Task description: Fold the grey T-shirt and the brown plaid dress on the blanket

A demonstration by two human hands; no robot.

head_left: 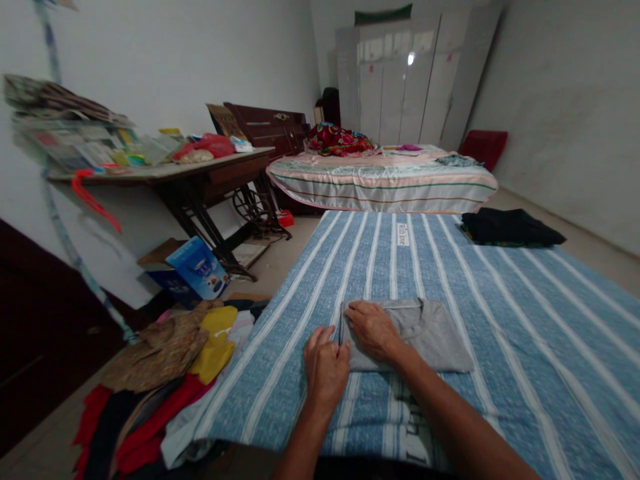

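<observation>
Near edge of the striped cloth (283, 357): printed letters (416, 437), partly lost in folds, not legible from where I stand. Left hand (326, 368) loosely curled, thumb at the left short edge of the folded grey shirt (443, 343); cannot tell if it pinches. Shirt lies on the cloth, right of that hand, long axis left-right. Right hand (373, 328) open, palm down on its left half. Blue box (200, 270): print too small. Farther, label (403, 235): "With love".

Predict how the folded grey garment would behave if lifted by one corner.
The grey garment would probably sag and unfold, being layered cloth with no visible fastening around it. It is likely light, looking thin and low on the striped cover.
</observation>
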